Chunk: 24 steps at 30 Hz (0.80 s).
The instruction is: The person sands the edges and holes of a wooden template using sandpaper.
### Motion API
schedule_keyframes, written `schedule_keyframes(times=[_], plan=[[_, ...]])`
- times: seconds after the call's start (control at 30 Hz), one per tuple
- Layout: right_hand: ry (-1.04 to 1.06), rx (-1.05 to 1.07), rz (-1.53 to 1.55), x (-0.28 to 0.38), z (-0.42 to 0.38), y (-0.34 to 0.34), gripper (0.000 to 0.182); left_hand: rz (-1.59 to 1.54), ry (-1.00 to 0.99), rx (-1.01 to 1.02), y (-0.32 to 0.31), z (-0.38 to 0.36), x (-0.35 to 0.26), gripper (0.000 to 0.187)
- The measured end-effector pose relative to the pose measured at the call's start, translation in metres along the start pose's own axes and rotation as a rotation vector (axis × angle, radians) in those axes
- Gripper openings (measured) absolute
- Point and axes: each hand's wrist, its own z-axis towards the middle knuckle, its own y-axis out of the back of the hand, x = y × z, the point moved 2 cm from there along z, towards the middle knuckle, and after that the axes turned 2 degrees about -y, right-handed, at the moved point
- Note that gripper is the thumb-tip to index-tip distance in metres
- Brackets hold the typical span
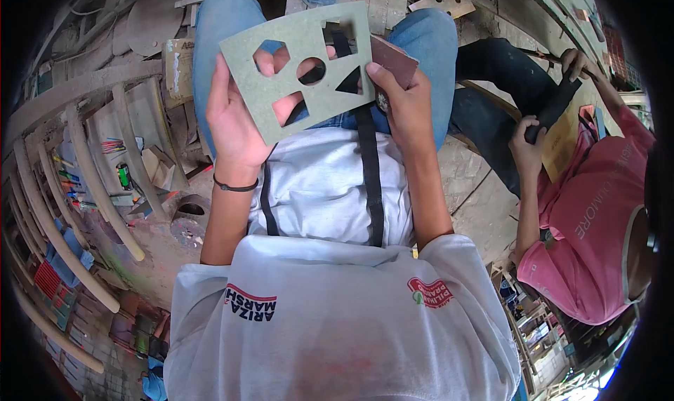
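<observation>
A pale grey-green board [298, 96] with hexagon, circle, square and triangle cut-outs is held tilted above my lap. My left hand [235, 117] supports it from beneath at the left edge, thumb along the side and fingers showing through the holes. My right hand [406, 103] is at the board's right edge. It grips a piece of reddish-brown sandpaper [394, 63], with the thumb close to the board's edge by the triangular hole. Some fingers of my right hand are hidden behind the sandpaper and board.
A co-worker in a pink shirt [590, 225] sits at right, hands around a dark object [554, 103]. Curved wooden slats [91, 162] stand at left, with pens and a green battery-like item [124, 176] behind them. Another board with holes [446, 3] lies beyond my knee.
</observation>
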Motion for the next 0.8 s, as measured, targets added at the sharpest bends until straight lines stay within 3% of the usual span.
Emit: schedule_keyframes(times=[0.07,0.17,0.23,0.33,0.43,0.5,0.63,0.73,0.8], plan=[[0.188,-0.016,-0.169,0.001,0.002,0.001,0.040,-0.017,0.001,-0.030,0.000,0.000,0.001,0.051],[0.152,-0.090,-0.132,0.008,-0.003,0.002,0.041,-0.020,0.030,-0.014,0.002,0.002,0.003,0.051],[0.183,-0.131,-0.151,0.012,-0.006,0.003,0.041,0.036,0.073,0.098,0.004,0.003,0.003,0.051],[0.225,-0.205,-0.180,0.027,-0.013,-0.001,0.039,0.108,0.060,0.017,0.005,0.003,0.006,0.052],[0.254,-0.153,-0.255,0.035,-0.018,0.000,0.032,0.157,0.059,0.030,0.002,0.004,0.008,0.052],[0.476,0.050,-0.661,0.044,-0.021,-0.008,0.045,0.194,0.072,-0.009,-0.001,0.003,0.008,0.052],[0.658,0.238,-0.937,0.059,-0.026,-0.031,0.053,0.253,0.055,-0.090,-0.004,0.003,0.009,0.054],[0.703,0.271,-0.955,0.064,-0.018,-0.038,0.061,0.041,0.094,-0.037,0.001,0.006,0.009,0.057],[0.700,0.300,-0.977,0.063,-0.018,-0.039,0.055,0.212,0.078,-0.137,-0.004,0.006,0.011,0.059]])
